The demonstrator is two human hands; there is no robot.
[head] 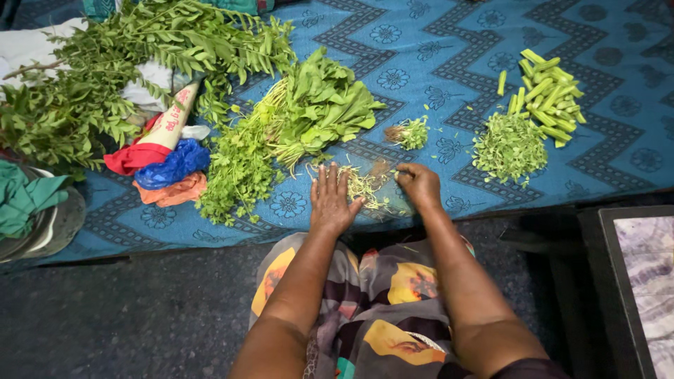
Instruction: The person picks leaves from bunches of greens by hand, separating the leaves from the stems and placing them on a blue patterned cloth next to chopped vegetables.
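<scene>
Blue cloth (449, 63) bears stems (366, 187) between left hand (331, 201) and right hand (419, 184).

- The left hand (331, 200) lies flat, palm down, fingers spread and pointing away from the body.
- The right hand (418, 184) is curled loosely, its fingertips pinched together.
- Both forearms reach forward, bare, nearly parallel, wrists straight.

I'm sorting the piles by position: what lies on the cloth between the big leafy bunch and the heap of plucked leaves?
In the head view, a small rooted herb clump lies between the leafy bunch and the plucked-leaf heap.
</scene>
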